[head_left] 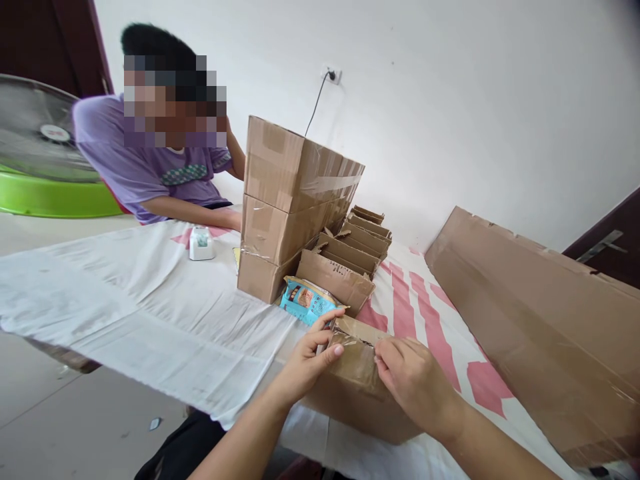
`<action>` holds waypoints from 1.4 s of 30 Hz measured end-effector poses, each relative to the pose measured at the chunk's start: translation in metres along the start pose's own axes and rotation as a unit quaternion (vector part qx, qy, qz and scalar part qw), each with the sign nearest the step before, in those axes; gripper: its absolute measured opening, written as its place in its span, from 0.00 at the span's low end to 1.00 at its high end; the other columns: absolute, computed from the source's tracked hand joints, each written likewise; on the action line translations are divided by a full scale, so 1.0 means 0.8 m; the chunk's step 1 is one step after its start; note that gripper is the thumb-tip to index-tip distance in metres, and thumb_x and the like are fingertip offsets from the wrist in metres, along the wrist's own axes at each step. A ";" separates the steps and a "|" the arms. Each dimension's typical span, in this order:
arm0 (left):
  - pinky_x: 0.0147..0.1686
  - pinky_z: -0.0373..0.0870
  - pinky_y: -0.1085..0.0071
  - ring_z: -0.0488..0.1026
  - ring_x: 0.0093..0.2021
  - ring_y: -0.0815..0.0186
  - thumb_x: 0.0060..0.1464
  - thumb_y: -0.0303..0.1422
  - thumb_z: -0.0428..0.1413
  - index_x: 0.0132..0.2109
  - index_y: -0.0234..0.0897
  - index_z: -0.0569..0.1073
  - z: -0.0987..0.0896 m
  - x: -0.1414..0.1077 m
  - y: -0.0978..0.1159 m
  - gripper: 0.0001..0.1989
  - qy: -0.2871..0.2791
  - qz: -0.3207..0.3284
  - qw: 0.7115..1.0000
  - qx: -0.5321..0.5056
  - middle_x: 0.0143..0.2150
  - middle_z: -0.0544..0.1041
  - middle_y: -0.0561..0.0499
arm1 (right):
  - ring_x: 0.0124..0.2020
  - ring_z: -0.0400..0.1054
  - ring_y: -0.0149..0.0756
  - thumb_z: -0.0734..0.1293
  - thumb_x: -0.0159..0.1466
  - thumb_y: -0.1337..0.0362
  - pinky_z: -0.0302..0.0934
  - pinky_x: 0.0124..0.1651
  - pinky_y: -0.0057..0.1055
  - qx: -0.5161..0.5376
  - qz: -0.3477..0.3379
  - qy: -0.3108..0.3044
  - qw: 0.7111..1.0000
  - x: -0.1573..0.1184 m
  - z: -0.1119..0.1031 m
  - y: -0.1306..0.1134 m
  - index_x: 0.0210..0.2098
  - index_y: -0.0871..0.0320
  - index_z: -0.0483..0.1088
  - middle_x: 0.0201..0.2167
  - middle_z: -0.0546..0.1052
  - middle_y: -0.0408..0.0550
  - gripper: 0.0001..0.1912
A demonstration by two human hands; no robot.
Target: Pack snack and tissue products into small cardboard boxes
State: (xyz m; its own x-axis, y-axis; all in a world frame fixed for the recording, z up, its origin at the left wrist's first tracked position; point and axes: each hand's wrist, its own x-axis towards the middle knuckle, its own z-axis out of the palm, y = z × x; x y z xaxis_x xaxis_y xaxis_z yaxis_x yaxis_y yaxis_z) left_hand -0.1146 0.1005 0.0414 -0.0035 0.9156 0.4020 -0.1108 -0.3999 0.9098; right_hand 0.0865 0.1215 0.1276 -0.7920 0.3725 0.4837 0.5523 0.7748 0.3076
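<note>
At the near side of the cloth-covered worktop (150, 300), a taped cardboard box (345, 400) sits between the person's two hands. The left hand (313, 353) is spread at its left end, with the thumb on the top and the index finger reaching toward the far corner. The right hand (417, 380) is curled at the right end of a ragged split across the top; whether it pinches the cardboard or the tape, one cannot tell.

Just beyond the left hand lies a blue packet (307, 300), in front of a row of open boxes (340, 280). Left of that row rises a stack of closed boxes (270, 213), three high. Farther left stand a small white device (201, 245) and, behind the worktop, another person (155, 180) in a purple shirt, near a large fan (45, 133). On the right, a big cardboard sheet (540, 320) slopes from far to near.
</note>
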 end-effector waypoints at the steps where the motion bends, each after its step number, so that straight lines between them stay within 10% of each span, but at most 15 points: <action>1: 0.60 0.55 0.55 0.60 0.62 0.47 0.55 0.50 0.56 0.27 0.35 0.72 0.000 0.000 0.000 0.22 -0.002 0.002 1.000 0.000 0.65 0.60 0.42 | 0.23 0.64 0.33 0.55 0.63 0.76 0.56 0.28 0.32 0.000 0.000 0.012 1.000 0.000 0.002 0.001 0.27 0.55 0.62 0.21 0.70 0.42 0.13; 20: 0.61 0.55 0.55 0.58 0.64 0.48 0.55 0.50 0.56 0.28 0.34 0.73 -0.002 0.000 0.000 0.22 -0.015 0.017 1.000 0.004 0.65 0.61 0.42 | 0.30 0.64 0.36 0.55 0.60 0.81 0.60 0.33 0.34 -0.005 -0.050 0.071 0.996 -0.002 -0.002 -0.010 0.29 0.55 0.58 0.24 0.68 0.44 0.14; 42: 0.62 0.55 0.57 0.61 0.62 0.50 0.55 0.51 0.55 0.29 0.35 0.74 0.000 0.001 0.000 0.22 -0.009 0.013 1.000 0.024 0.65 0.60 0.44 | 0.26 0.69 0.30 0.59 0.60 0.73 0.67 0.29 0.27 0.188 0.143 0.122 0.964 -0.017 0.020 0.011 0.32 0.51 0.51 0.27 0.72 0.40 0.11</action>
State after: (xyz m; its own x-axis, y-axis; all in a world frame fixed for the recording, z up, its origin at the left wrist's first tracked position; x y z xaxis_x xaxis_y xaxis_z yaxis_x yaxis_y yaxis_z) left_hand -0.1142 0.1013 0.0420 0.0129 0.9043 0.4267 -0.0628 -0.4251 0.9030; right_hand 0.0976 0.1314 0.1108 -0.5103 0.5026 0.6979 0.5698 0.8054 -0.1634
